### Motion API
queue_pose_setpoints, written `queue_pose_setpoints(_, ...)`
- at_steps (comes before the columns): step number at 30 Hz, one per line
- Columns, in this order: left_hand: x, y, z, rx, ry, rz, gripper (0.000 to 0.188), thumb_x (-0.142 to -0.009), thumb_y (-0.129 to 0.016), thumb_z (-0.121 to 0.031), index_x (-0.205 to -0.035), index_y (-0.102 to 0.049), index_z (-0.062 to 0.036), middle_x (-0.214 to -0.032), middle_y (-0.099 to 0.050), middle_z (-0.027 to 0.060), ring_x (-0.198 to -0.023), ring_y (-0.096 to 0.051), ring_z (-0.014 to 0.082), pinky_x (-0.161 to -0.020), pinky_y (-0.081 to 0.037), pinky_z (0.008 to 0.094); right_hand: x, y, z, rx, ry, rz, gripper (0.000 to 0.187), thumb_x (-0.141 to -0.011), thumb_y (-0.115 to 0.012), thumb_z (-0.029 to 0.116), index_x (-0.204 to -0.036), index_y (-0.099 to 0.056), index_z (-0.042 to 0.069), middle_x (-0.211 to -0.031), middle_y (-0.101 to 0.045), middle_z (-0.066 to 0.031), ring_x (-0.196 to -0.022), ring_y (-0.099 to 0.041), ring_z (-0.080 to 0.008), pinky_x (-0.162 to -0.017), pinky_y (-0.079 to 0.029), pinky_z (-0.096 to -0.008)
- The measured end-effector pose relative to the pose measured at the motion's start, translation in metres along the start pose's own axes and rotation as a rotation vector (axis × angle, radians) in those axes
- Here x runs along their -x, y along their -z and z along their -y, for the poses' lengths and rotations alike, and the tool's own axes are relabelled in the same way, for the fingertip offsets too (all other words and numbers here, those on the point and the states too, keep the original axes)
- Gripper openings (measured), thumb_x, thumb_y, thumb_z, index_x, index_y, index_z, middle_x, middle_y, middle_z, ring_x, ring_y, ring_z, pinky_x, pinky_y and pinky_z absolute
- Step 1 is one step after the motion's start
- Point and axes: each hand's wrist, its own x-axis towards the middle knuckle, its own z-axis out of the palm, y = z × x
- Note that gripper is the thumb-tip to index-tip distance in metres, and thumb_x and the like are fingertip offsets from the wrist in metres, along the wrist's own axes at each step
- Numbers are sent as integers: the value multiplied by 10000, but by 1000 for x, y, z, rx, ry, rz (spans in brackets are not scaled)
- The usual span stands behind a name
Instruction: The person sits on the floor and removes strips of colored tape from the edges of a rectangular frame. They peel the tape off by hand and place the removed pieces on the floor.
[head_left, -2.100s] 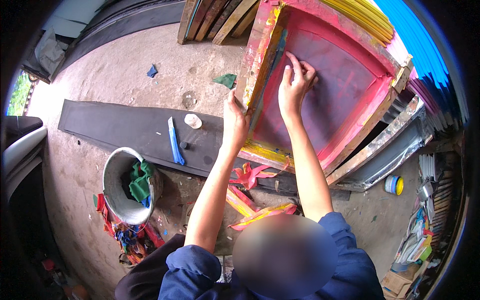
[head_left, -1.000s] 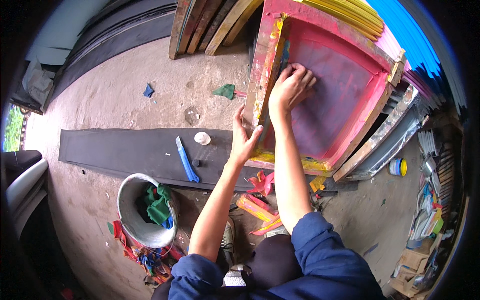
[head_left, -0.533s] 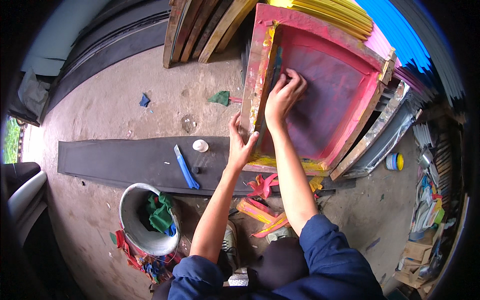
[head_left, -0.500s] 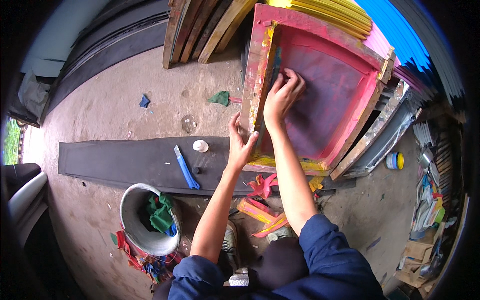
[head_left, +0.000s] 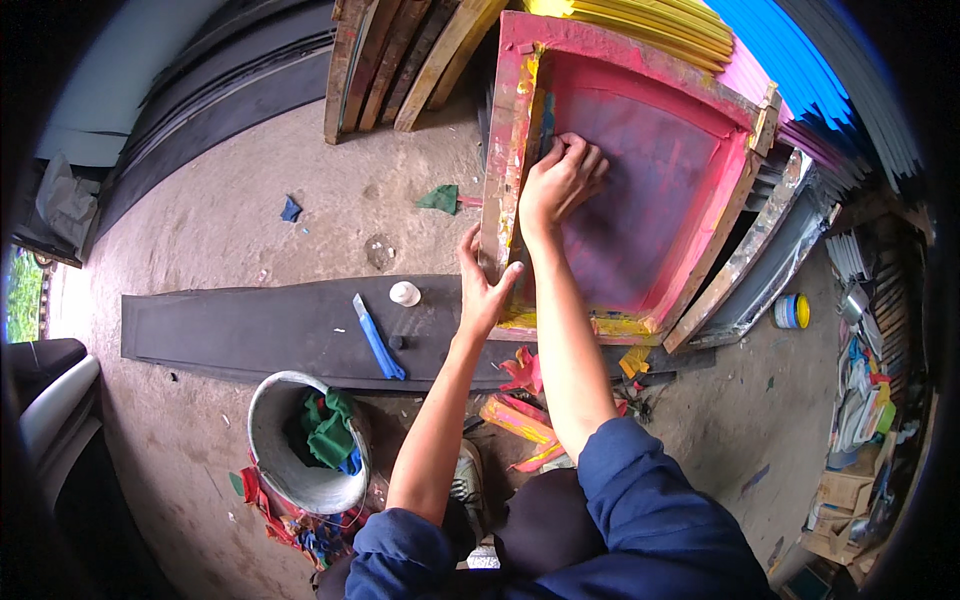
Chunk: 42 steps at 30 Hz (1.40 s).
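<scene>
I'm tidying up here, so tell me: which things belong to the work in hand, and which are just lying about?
Judging by where the hands are.

In the work:
frame, left hand at its edge
mesh, right hand at it

Apparently lying about:
knife
bucket
tub
blue scrap
green scrap

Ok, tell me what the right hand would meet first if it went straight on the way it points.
Probably the frame's far pink bar, toward its left end. The right hand points that way over the dark screen, but its fingers curl and its height above the screen is unclear.
</scene>
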Motion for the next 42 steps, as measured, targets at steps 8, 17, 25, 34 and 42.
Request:
queue_pose_setpoints(8,-1,0,8,25,-22,15,732,-769,-642,-190,-1323,-173,-91,-1204,-405,189,-1104,-418,256,-947,-332,390,9,4,-15,-149,113,5,35,-838,-514,101,-853,-518,69,-898,-496,-93,-910,-472,-279,-788,-360,-451)
queue_pose_setpoints(17,-1,0,7,17,-34,-4,720,-773,-637,-196,-1319,-184,-76,-1179,-425,176,-1078,-434,250,-934,-343,384,23,16,-11,-239,158,63,294,-833,-468,50,-1125,-502,51,-1075,-460,-154,-1012,-439,-324,-893,-302,-470)
queue_pose_setpoints(25,0,0,-5,25,-7,-9,696,-774,-626,-199,-1316,-204,-82,-1170,-429,175,-1051,-453,246,-921,-357,371,18,11,-16,-335,101,98,231,-803,-494,21,-1026,-542,60,-1056,-464,-127,-977,-445,-311,-864,-314,-453)
queue_pose_setpoints(34,0,4,-2,42,-30,-25,741,-741,-677,-214,-1314,-230,-71,-1156,-451,164,-1062,-449,244,-932,-342,376,1,18,-19,-426,52,96,151,-827,-544,83,-974,-528,58,-989,-478,-125,-919,-495,-288,-773,-388,-399)
queue_pose_setpoints(42,1,4,-3,31,-11,14,690,-773,-619,-185,-1317,-206,-80,-1183,-433,178,-1094,-429,250,-949,-327,382,4,10,-9,-159,91,39,115,-798,-570,89,-898,-522,61,-898,-509,-126,-896,-484,-309,-796,-370,-435)
